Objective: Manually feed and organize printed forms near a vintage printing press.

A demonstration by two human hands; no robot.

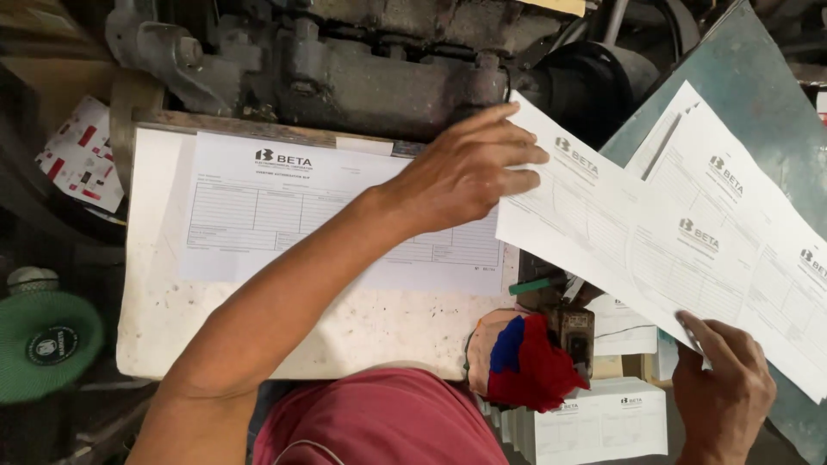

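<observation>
I see my left hand (469,172) spread open, fingers flat on the near edge of the fanned printed forms (655,232) that my right hand (719,392) pinches at their lower edge, so I judge I'm peeling one sheet free toward the form (258,215) lying on the white board (258,331).

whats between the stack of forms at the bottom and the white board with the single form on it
In the head view, a red and blue cloth lies between the stack of forms and the white board.
</observation>
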